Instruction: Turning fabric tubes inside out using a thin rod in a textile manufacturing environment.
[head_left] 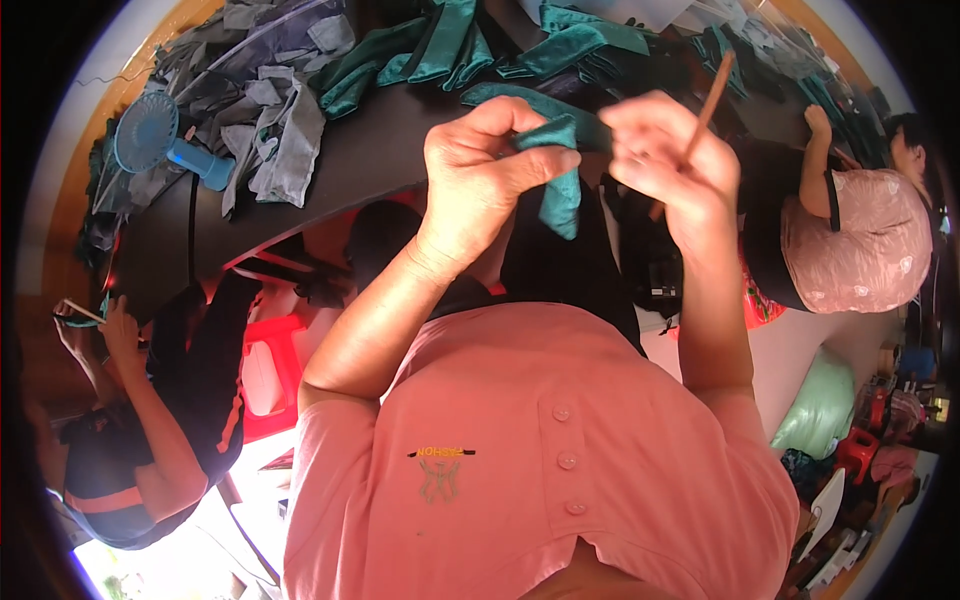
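Note:
My left hand [470,180] pinches a short, narrow piece of teal velvet fabric [562,205] between thumb and fingers, and its pointed end hangs down. Just to the right, my right hand [690,170] is closed around a thin wooden stick [717,88] that slants up past the knuckles. That hand is slightly blurred, and its fingertips are close to the fabric but look apart from it. Behind both hands, a longer teal velvet strip [490,95] lies on the dark table [370,155].
Teal velvet strips [445,45] and a heap of grey fabric pieces [290,140] cover the table's far side. A blue handheld fan [148,133] lies at the left. One person [150,450] works at the left with a stick and green fabric; another [850,240] sits at the right.

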